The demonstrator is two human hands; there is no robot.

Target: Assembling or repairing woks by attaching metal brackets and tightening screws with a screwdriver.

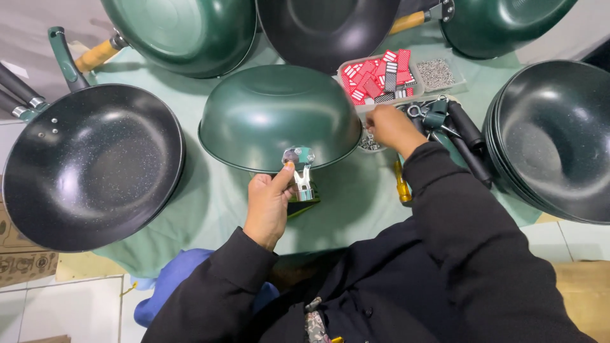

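Two hands work around one overturned green wok (279,117) at the table's middle. Below its rim, the left hand (270,203) pinches a metal handle bracket (300,171) against it. Right of the wok, the right hand (391,127) closes over small screws (370,142).

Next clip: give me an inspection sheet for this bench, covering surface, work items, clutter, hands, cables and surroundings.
Surface: pale green cloth over the bench.
Work items: green wok upside down at centre; metal handle bracket at its near rim.
Clutter: divided tray of red tags and small screws; loose black handles; yellow screwdriver; finished wok on the left; stacked woks on the right; more woks behind.
Hands: left hand holds the bracket to the wok; right hand reaches into small parts beside the tray.
Cables: nothing seen.
Surroundings: tiled floor, cardboard box at left.
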